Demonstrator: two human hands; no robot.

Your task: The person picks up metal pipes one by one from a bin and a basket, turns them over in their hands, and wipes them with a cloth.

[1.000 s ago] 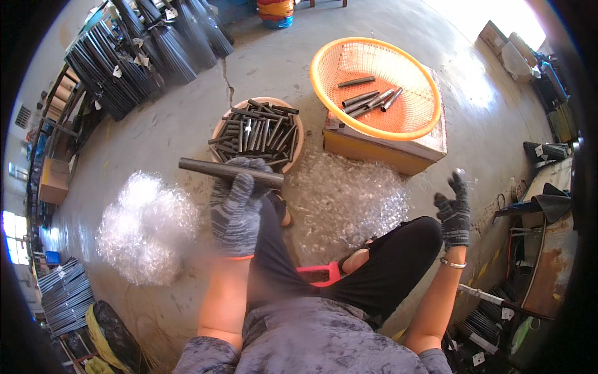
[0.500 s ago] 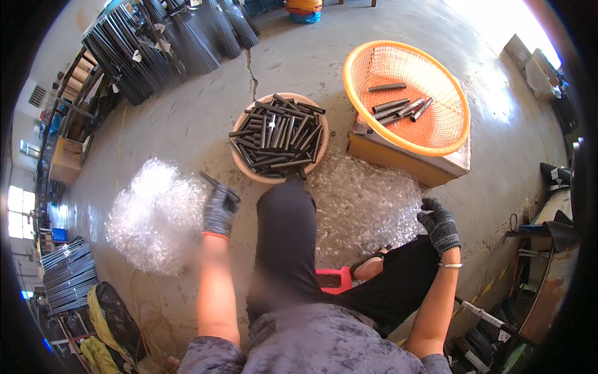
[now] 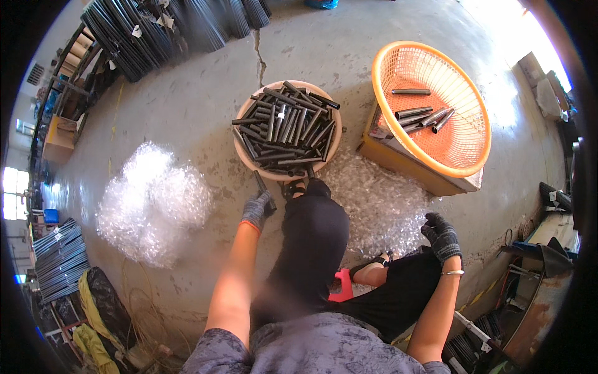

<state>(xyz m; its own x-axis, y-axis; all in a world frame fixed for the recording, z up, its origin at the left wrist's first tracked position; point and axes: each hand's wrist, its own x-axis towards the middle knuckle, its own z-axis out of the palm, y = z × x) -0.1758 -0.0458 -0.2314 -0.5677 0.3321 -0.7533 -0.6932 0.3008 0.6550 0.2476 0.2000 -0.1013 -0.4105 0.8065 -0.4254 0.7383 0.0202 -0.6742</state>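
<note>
No wording, number or sign can be read; the tags are too small. Beyond the pale round tub (image 3: 338,131) and to its left, a white tag (image 3: 136,31) hangs on a bundle of dark rods (image 3: 112,28). Nearer than the tub and far to its left, a small pale label (image 3: 58,236) sits on a stack of grey rods (image 3: 62,265). Far to the tub's right, one white slip (image 3: 553,196) marks a dark bundle (image 3: 564,200); nearer, another white paper (image 3: 485,346) shows.
</note>
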